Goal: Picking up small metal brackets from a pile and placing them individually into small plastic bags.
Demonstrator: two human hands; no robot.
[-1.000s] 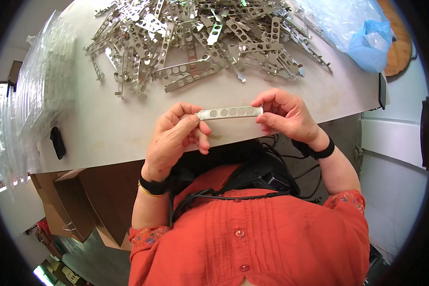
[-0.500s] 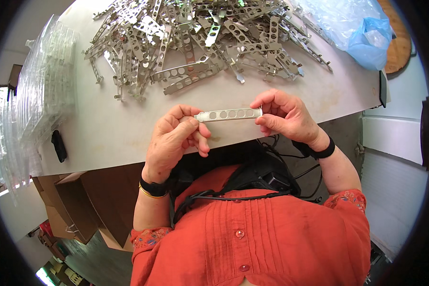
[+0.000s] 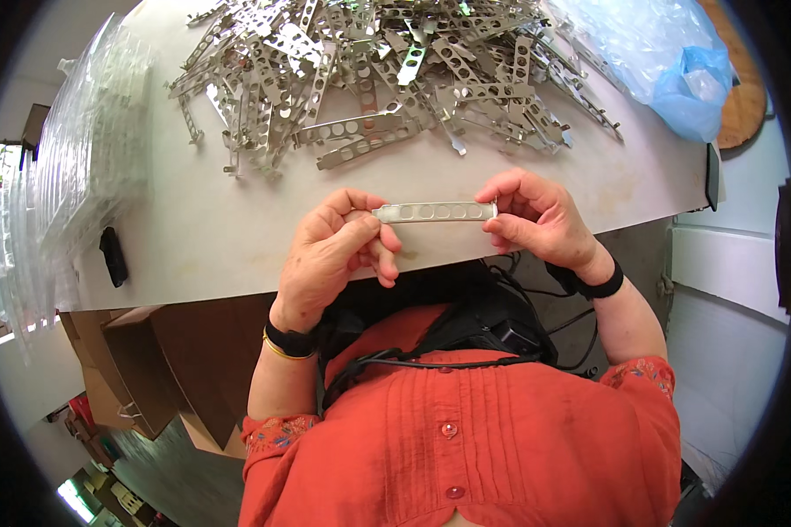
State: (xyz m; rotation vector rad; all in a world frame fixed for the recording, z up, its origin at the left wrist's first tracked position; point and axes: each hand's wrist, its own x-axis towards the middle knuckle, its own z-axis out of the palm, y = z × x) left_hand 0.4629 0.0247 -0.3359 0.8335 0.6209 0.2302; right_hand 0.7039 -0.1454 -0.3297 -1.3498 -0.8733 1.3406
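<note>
Between my hands, above the table's front edge, a slim silver metal bracket [image 3: 433, 212] with a row of round holes lies nearly level. My left hand [image 3: 336, 241] pinches its left end between thumb and fingers. At the other end, my right hand [image 3: 536, 215] grips the bent tip with thumb and forefinger. Beyond them, a large heap of similar perforated metal brackets [image 3: 369, 145] covers the far part of the table, lying crossed over one another.
Stacked clear plastic trays [image 3: 92, 149] stand at the table's left edge, with a small black object [image 3: 112, 256] near them. A blue plastic bag [image 3: 693, 92] lies at the far right. Cardboard boxes [image 3: 206, 360] sit below the table [image 3: 198, 255] on the left.
Both hands still grip the bracket in much the same way. The whole view has shifted slightly, so hands, bracket and heap appear a little farther right.
</note>
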